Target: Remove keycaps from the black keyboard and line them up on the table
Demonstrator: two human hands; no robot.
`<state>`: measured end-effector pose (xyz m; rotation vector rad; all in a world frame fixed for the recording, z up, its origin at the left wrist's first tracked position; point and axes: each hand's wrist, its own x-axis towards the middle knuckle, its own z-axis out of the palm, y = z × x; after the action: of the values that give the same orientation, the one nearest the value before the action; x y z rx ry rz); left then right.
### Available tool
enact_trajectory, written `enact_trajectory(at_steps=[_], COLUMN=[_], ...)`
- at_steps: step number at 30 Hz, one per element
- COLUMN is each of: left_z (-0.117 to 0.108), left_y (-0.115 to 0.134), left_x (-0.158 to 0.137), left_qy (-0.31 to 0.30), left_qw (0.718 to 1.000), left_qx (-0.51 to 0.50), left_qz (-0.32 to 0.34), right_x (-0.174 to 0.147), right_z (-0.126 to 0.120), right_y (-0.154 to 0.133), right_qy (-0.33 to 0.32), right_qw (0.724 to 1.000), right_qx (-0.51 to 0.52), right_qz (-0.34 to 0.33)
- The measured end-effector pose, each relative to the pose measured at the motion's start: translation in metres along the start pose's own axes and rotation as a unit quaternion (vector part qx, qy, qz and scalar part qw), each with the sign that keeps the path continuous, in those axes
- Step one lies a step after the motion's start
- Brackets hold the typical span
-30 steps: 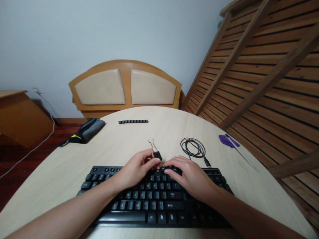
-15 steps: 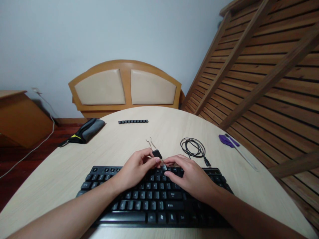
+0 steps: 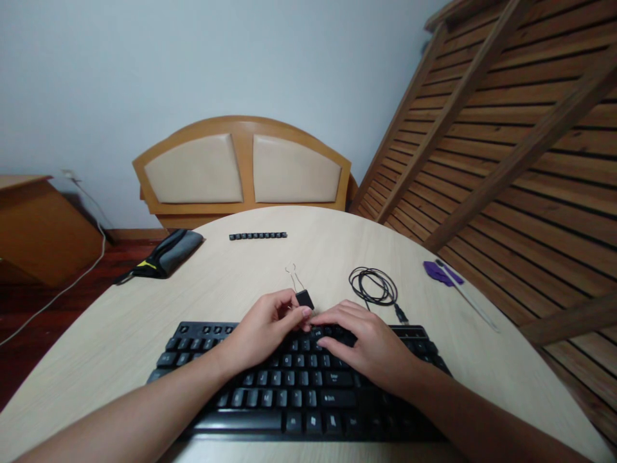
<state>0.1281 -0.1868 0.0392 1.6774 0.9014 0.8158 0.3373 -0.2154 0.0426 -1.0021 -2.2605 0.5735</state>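
Note:
A black keyboard [image 3: 308, 378] lies on the table in front of me, with bare switch spots at the left of its top row. Over its top row, my left hand [image 3: 267, 325] pinches a wire keycap puller [image 3: 304, 299]. The puller's black block shows above the fingers, and its thin hooked wires point away from me; its near end is hidden. My right hand [image 3: 369, 341] rests on the upper right keys, thumb and index finger apart on either side of a top-row keycap [image 3: 318, 332]. A line of several loose keycaps [image 3: 258, 236] lies farther back.
A coiled black USB cable [image 3: 372, 287] lies behind the keyboard. At the left edge is a dark pouch [image 3: 176, 252] with yellow trim. A purple cloth [image 3: 436, 271] and a thin white-handled brush [image 3: 470, 299] lie at the right edge of the round table [image 3: 328, 238].
The keycap that was tilted up at the puller's near end now sits lower, among the top-row keys. The puller has turned slightly, and my right fingers have spread a little.

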Motion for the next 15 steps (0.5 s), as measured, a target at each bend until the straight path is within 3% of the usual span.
enact_trajectory(at_steps=[15], left_z=[0.0001], left_y=[-0.0005], left_x=[-0.0009], left_qy=[-0.002], left_qw=[1.000], left_qx=[0.025], left_qz=[0.011], right_x=[-0.0012], right_z=[0.0013], right_y=[0.0029], right_qy=[-0.001], right_qw=[1.000], right_qx=[-0.005], right_qz=[-0.030])
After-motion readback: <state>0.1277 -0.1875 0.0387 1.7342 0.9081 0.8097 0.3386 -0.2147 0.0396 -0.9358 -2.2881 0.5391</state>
